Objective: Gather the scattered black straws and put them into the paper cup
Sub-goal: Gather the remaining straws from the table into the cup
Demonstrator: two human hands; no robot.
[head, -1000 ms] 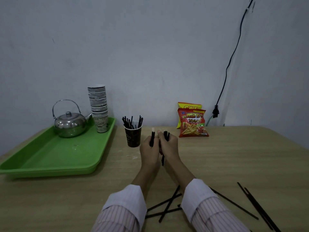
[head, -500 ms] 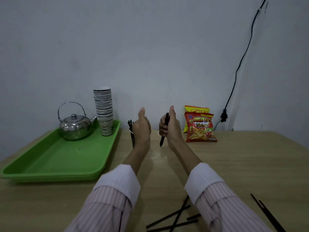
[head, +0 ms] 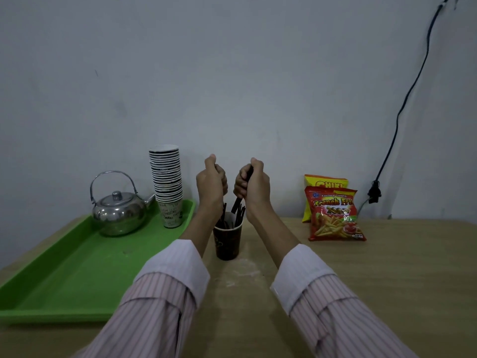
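A dark paper cup (head: 227, 241) stands on the wooden table between my forearms, with several black straws (head: 240, 215) sticking out of it. Both hands hover just above its mouth. My right hand (head: 251, 183) is closed around a black straw (head: 237, 204) whose lower end points down into the cup. My left hand (head: 211, 180) is a fist with the thumb up; a dark straw end shows below it at the cup's rim. No loose straws on the table are in view.
A green tray (head: 77, 267) at the left carries a steel kettle (head: 117, 209) and a tall stack of paper cups (head: 167, 184). Two snack bags (head: 334, 214) lean at the wall on the right. A black cable (head: 402, 104) hangs down the wall.
Both hands rose from the table with straws, split apart, and now sit over the cup. The view has tilted up, so the scattered straws near me dropped out of sight.
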